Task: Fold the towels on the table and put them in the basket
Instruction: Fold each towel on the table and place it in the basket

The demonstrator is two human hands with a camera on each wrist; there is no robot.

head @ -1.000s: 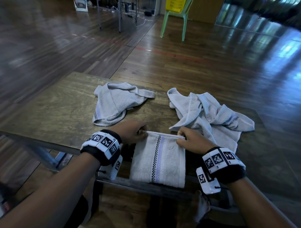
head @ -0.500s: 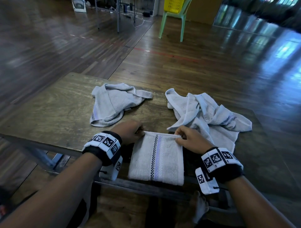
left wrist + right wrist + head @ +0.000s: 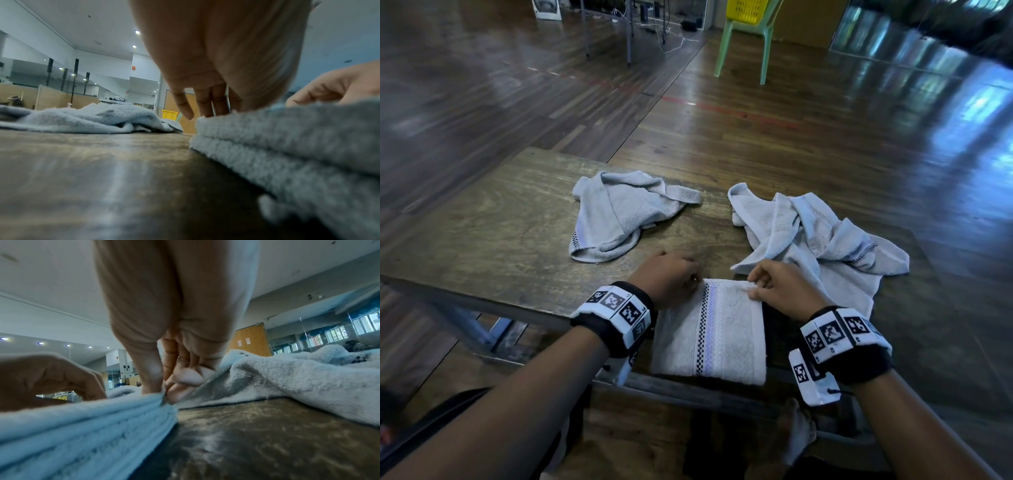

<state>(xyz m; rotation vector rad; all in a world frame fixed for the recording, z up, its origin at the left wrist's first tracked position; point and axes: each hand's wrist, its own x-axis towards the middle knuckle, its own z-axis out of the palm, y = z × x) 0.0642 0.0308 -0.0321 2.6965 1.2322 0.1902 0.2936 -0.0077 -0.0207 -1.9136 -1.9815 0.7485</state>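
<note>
A folded white towel [image 3: 712,332] with a checked stripe lies at the table's near edge. My left hand [image 3: 695,279] pinches its far left corner, with the fingertips [image 3: 205,113] on the top layer. My right hand [image 3: 751,289] pinches the far right corner. In the right wrist view, thumb and finger [image 3: 162,392] squeeze the stacked layers [image 3: 72,418]. Two crumpled towels lie behind, one [image 3: 619,212] on the left and a larger one [image 3: 818,240] on the right. The yellow basket [image 3: 746,8] stands on a green chair [image 3: 743,41] far across the floor.
The wooden table [image 3: 482,222] is bare on its left half. Its near edge runs just under the folded towel. Shiny wooden floor surrounds the table, and metal stands and cables [image 3: 626,31] are at the far back.
Both hands stay at the folded towel's far corners. The right hand's index finger has lifted a little.
</note>
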